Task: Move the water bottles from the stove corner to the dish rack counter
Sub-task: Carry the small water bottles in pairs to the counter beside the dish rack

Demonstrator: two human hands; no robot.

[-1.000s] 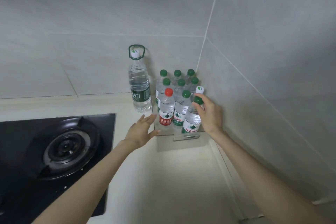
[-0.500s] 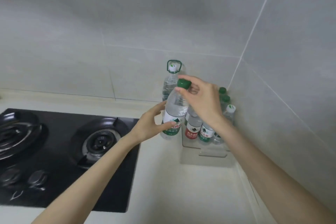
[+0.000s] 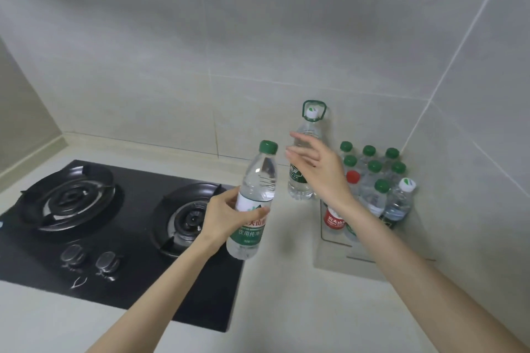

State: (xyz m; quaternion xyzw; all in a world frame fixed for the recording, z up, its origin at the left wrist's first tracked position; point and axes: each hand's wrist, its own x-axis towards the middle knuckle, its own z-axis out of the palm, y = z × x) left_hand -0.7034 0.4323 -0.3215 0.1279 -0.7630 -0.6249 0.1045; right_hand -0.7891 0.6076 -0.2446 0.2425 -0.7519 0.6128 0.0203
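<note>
My left hand (image 3: 229, 216) grips a clear water bottle (image 3: 255, 200) with a green cap and green label, held tilted above the counter by the stove's right edge. My right hand (image 3: 318, 169) is open just right of it, fingers spread, holding nothing. Behind that hand stands a tall bottle (image 3: 304, 152) with a green carry handle. In the wall corner sits a cluster of several small bottles (image 3: 375, 180), most green-capped, one with a red cap (image 3: 352, 177), one with a white cap (image 3: 407, 184). My right forearm partly hides them.
A black two-burner gas stove (image 3: 114, 223) with two knobs fills the left of the pale counter (image 3: 286, 309). The bottle cluster stands on a clear board (image 3: 338, 255). Tiled walls close the back and right side.
My right hand lifted a green-capped bottle out of the cluster, passed it to my left hand and let go. The left hand now holds it further left and lower. The view swung left.
</note>
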